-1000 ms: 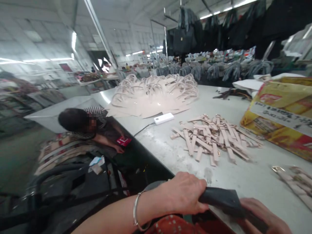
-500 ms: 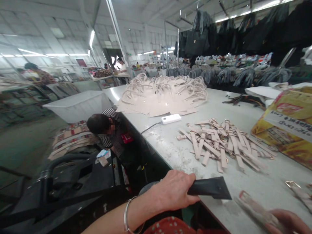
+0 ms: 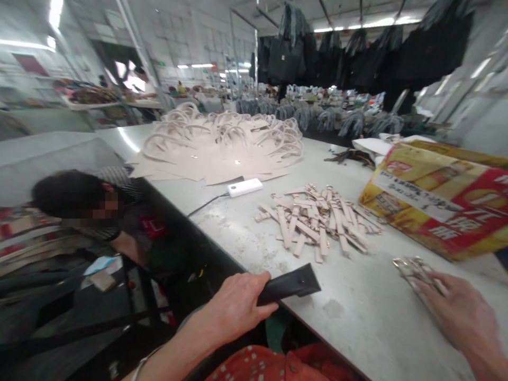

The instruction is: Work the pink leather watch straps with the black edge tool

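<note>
Straps now under right hand; black strip still in left hand.

Black strap aslant; beige straps bunched, gold-buckled

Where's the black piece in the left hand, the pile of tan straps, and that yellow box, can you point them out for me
Black piece (image 3: 289, 284): head view, middle of its flat side.
Pile of tan straps (image 3: 317, 223): head view, centre of the heap.
Yellow box (image 3: 434, 203): head view, its front side.
</note>
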### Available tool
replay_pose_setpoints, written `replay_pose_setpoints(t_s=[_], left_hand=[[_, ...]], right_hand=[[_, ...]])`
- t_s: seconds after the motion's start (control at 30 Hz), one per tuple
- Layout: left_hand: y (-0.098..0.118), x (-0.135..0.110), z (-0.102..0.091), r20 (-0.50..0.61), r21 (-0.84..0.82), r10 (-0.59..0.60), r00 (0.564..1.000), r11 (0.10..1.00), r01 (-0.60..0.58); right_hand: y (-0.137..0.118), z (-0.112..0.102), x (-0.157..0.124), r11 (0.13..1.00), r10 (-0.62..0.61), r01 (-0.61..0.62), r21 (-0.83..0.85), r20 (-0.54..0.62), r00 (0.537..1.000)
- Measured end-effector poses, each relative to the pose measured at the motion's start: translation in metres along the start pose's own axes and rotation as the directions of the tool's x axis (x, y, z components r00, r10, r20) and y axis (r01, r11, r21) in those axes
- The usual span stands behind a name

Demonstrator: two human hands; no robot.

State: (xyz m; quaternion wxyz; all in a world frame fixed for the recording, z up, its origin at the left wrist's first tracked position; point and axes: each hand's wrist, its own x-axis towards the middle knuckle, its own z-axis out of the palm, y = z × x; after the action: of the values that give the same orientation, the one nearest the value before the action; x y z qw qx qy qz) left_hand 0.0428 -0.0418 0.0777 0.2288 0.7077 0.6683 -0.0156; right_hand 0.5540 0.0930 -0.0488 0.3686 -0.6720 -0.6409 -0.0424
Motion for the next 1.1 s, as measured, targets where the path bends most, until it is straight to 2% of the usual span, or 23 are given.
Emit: replay_pose_setpoints(t_s=[0.03, 0.1, 0.17, 0.23, 0.3, 0.4, 0.5, 0.6, 0.7, 0.83, 0.93, 1.0, 1.1], left_hand=[[-0.003, 0.002, 0.0, 0.008, 0.004, -0.006, 1.0, 1.0, 0.006], [-0.009, 0.007, 0.002, 0.016, 0.018, -0.01, 1.0, 1.0, 0.01], [-0.016, 0.012, 0.007, 0.022, 0.037, -0.03, 0.999, 0.999, 0.03], [-0.022, 0.015, 0.013, -0.003, 0.036, -0.023, 1.0, 0.999, 0.023], [-0.025, 0.016, 0.019, -0.031, 0.018, -0.008, 0.999, 1.0, 0.008], [-0.026, 0.015, 0.023, -0.035, -0.003, 0.006, 0.999, 1.0, -0.006], [-0.023, 0.014, 0.02, -0.002, 0.003, -0.005, 1.0, 1.0, 0.005], [-0.019, 0.012, 0.016, 0.032, 0.001, -0.019, 0.999, 1.0, 0.019], [-0.021, 0.012, 0.017, 0.031, -0.018, -0.007, 0.999, 1.0, 0.007], [-0.03, 0.018, 0.029, 0.035, -0.006, -0.031, 0.999, 1.0, 0.031], [-0.036, 0.021, 0.036, -0.003, 0.006, -0.012, 1.0, 1.0, 0.012], [-0.035, 0.021, 0.035, 0.009, 0.005, -0.006, 1.0, 1.0, 0.006], [-0.029, 0.02, 0.028, 0.072, -0.016, -0.002, 0.997, 1.0, 0.003]], right_hand=[[-0.02, -0.002, -0.001, 0.994, 0.027, -0.027, -0.109, -0.003, 1.0], [-0.062, 0.001, 0.0, 0.989, 0.002, -0.009, -0.147, -0.051, 0.999], [-0.101, 0.014, 0.002, 0.994, -0.109, 0.109, -0.003, -0.011, 0.994], [-0.135, 0.033, 0.004, 0.963, -0.204, 0.18, 0.201, 0.104, 0.973], [-0.165, 0.053, 0.002, 0.944, -0.257, 0.207, 0.257, 0.176, 0.95], [-0.204, 0.08, 0.0, 0.93, -0.264, 0.18, 0.322, 0.243, 0.933], [-0.229, 0.094, 0.005, 0.901, -0.21, 0.065, 0.428, 0.3, 0.931], [-0.237, 0.098, 0.014, 0.861, -0.163, -0.031, 0.508, 0.333, 0.929], [-0.23, 0.09, 0.02, 0.787, -0.093, -0.186, 0.588, 0.411, 0.907], [-0.215, 0.059, 0.015, 0.655, -0.02, -0.382, 0.652, 0.52, 0.854], [-0.203, 0.03, 0.002, 0.456, 0.02, -0.543, 0.706, 0.601, 0.799], [-0.194, 0.012, -0.01, 0.343, 0.01, -0.613, 0.711, 0.65, 0.76], [-0.177, -0.007, -0.032, 0.332, -0.064, -0.648, 0.686, 0.702, 0.71]])
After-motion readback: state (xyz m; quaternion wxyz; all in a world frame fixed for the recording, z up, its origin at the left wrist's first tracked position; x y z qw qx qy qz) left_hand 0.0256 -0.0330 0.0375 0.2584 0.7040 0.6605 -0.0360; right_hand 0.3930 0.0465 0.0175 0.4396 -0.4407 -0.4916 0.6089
